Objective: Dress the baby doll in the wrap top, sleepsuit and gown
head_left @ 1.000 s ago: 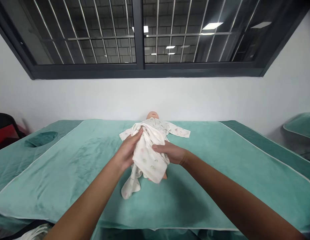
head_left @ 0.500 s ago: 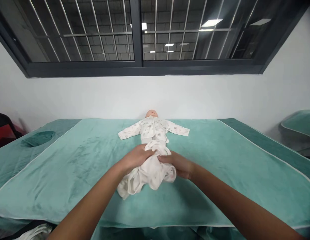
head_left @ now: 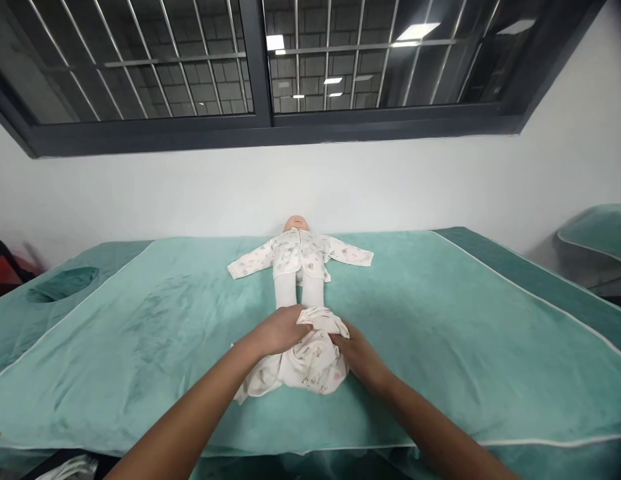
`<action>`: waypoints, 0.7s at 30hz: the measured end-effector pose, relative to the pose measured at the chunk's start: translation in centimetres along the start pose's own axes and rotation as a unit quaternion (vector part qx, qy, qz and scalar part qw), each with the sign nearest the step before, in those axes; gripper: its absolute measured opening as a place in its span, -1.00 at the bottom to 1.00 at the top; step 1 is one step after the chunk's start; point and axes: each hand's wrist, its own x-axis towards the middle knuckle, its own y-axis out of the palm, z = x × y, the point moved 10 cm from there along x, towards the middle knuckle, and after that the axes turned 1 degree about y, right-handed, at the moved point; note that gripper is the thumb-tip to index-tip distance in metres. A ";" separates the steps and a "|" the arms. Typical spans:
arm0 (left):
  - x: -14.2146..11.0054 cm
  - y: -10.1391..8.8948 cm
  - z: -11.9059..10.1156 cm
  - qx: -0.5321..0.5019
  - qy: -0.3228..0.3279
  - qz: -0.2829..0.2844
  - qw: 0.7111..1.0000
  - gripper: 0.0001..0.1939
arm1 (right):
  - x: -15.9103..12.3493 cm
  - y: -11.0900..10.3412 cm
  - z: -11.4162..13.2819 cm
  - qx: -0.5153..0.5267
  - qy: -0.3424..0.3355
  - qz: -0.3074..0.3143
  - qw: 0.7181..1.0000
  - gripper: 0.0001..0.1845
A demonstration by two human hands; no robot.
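A baby doll (head_left: 296,223) lies on its back on the green bed cover, head toward the wall and arms spread. It wears a white patterned jacket (head_left: 301,255), and its white-covered legs (head_left: 313,291) point toward me. Around the feet end, bunched white printed baby trousers (head_left: 315,367) are held between both hands. My left hand (head_left: 283,330) grips the left side of the gathered cloth, thumb on top. On the other side, my right hand (head_left: 359,353) is closed on the cloth's edge. The bunched fabric hides the doll's feet.
The green velvet cover (head_left: 440,347) spreads over a massage bed with a face hole (head_left: 63,285) at left. A white wall with a dark-framed, barred window (head_left: 270,120) stands behind. A red and black item (head_left: 5,270) is at far left, a green padded surface (head_left: 597,230) at right.
Both hands have shifted slightly toward me with the bunched trousers, and more of the doll's legs shows. The view has tilted a little.
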 end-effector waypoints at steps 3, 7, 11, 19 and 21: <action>-0.8 0.0 -1.2 -0.071 0.011 0.049 0.996 -0.58 | -0.3 0.7 0.3 0.108 0.017 0.034 0.993 -0.52; -1.3 -0.2 -1.2 -0.186 -0.001 0.078 0.979 -0.54 | -0.2 1.7 0.6 0.225 0.034 0.071 0.971 -0.58; 0.1 -1.0 0.2 -0.186 -0.004 -0.009 0.983 -0.64 | 0.7 2.1 0.7 0.270 0.019 0.074 0.960 -0.61; 2.8 -3.2 -1.3 0.194 0.028 -0.216 0.957 -0.76 | 0.3 3.1 0.0 0.278 0.018 0.138 0.951 -0.54; 3.2 -2.8 -1.9 0.217 0.033 -0.213 0.952 -0.75 | 0.4 2.6 0.7 0.236 0.013 0.146 0.961 -0.53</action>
